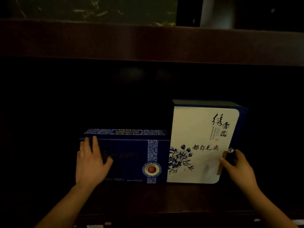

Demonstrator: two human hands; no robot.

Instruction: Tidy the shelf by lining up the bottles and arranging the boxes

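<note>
Lower centre of frame, on a dark wooden shelf (164, 199): two gift boxes standing side by side, edges touching or very nearly so.

Right box: tall white-fronted cardboard box with dark blue sides and rounded corners (197, 137). Black brush calligraphy at its upper right reads 绣青花. A horizontal line across the middle reads 都匀毛尖. Small columns of fine print and a red seal mark sit below the calligraphy, too small to read. Blue porcelain-style flower spray at lower left of the face.

Left box: lower, wide dark navy box with a vertical blue-and-white patterned band (131, 158). A round blue-and-gold medallion with a red centre sits on the band. Faint dark script on the front and a line of small print along the bottom edge, neither legible. A yellow label strip on the patterned top, also unreadable.

Count: two boxes, two hands. Upper right of frame, a pale cylindrical object (217, 12) stands on the shelf above, blurred; what it is cannot be told.

Left hand (90, 162): open, palm flat against the left end of the navy box front, fingertips reaching its top edge, thumb spread out across the face. Pressing, not clasping.

Right hand (236, 165): fingers curled round the right edge of the white box beside a tan clasp tab (222, 163), thumb on the front face, closed on that edge.

Surroundings very dim.
</note>
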